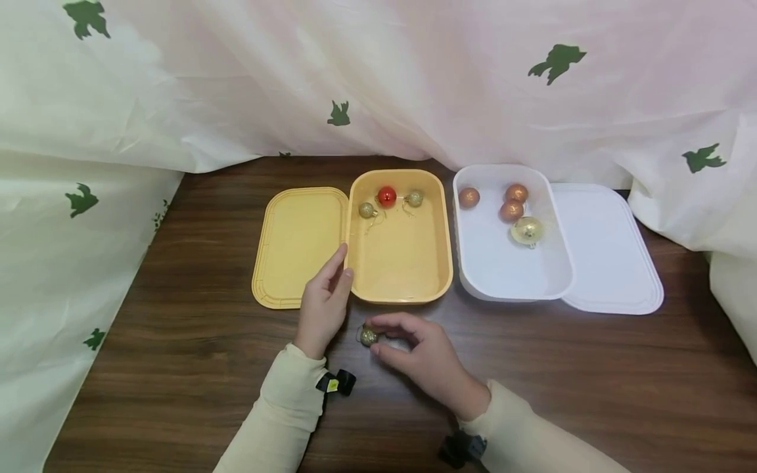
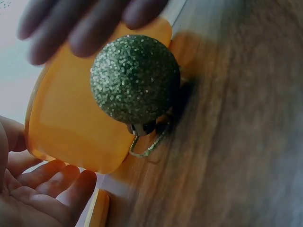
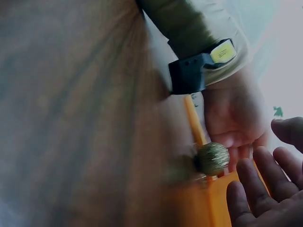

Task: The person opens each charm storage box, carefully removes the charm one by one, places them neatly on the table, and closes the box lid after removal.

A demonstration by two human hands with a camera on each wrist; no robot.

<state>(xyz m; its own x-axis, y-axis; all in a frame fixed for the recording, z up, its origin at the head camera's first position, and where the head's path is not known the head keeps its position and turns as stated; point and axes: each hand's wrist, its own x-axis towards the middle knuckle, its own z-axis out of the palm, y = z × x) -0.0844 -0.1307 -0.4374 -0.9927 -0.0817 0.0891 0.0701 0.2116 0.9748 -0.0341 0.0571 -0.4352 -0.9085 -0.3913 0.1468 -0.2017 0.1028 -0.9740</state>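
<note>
Glitter bauble is lying in front of the yellow box, just off its near edge.
Gold-green and round, it is showing a metallic cap and cord loop. The right hand is reaching around it, loose, ungrasping; the left hand is touching the box's left side, fingers extended. The box is holding one red bauble and two gold baubles; to its right, a white box is holding three copper baubles and one larger gold ornament.
</note>
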